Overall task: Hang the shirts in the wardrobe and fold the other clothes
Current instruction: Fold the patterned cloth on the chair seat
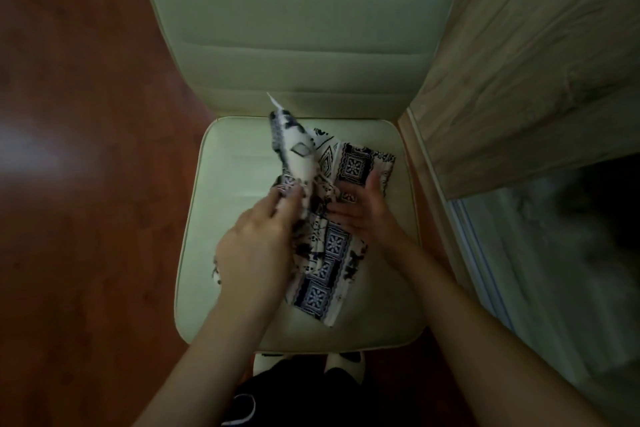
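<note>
Both hands work the patterned cloth (329,246) on the chair seat (221,163); our left hand (256,246) pinches a raised flap, our right hand (360,208) presses flat and open; letting go early could undo the fold.

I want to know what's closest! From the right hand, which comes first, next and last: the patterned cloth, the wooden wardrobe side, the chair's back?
1. Patterned cloth: touching, right under the right hand, on the seat.
2. Wooden wardrobe side: off to the right.
3. Chair's back: farthest, straight ahead beyond the seat.
</note>
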Motion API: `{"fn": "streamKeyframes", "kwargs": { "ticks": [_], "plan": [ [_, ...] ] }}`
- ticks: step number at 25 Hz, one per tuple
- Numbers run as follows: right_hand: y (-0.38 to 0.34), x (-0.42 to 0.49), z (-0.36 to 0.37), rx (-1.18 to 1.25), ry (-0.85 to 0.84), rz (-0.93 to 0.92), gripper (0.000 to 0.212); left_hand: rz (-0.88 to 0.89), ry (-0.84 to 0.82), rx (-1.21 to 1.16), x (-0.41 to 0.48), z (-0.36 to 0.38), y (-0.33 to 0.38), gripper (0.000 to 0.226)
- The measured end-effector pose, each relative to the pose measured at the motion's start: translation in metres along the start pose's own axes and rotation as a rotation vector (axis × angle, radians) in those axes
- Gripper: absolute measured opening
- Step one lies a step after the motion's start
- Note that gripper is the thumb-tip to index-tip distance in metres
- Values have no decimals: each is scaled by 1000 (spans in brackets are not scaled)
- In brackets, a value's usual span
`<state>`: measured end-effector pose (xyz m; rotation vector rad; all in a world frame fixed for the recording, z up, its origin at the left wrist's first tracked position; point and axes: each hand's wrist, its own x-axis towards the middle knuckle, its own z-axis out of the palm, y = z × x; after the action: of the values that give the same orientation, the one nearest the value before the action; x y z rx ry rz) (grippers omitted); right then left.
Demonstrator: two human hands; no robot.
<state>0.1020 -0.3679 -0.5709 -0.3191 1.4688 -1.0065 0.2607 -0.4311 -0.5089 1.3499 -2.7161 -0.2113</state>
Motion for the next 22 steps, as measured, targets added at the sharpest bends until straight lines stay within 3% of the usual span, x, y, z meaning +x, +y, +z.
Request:
{"fn": "streamKeyframes", "kwargs": {
  "ticks": [4,7,9,12,15,17,19,22],
  "plan": [
    [-22,9,-12,254,-238,-79,114,128,-75,99,-46,51,46,51],
    [-21,18,-11,-75,39,-122,105,78,-222,90,-75,84,56,75],
    [-20,28,-12,-284,275,-224,74,94,-236,44,-89,92,58,85],
    [-24,39,-22,-293,391,-222,39,120,-258,-19,-110,107,52,99],
    [-17,47,-41,-443,474,-172,39,231,-248,10,-134,129,38,80],
    [-7,46,-47,-809,538,-215,43,281,-306,8,-143,134,35,86],
    [-1,44,-48,-1242,564,-374,48,288,-230,5,-143,126,40,78],
    [-7,42,-39,-1327,345,-581,51,118,-82,-90,-124,107,51,57]
  ]
}}
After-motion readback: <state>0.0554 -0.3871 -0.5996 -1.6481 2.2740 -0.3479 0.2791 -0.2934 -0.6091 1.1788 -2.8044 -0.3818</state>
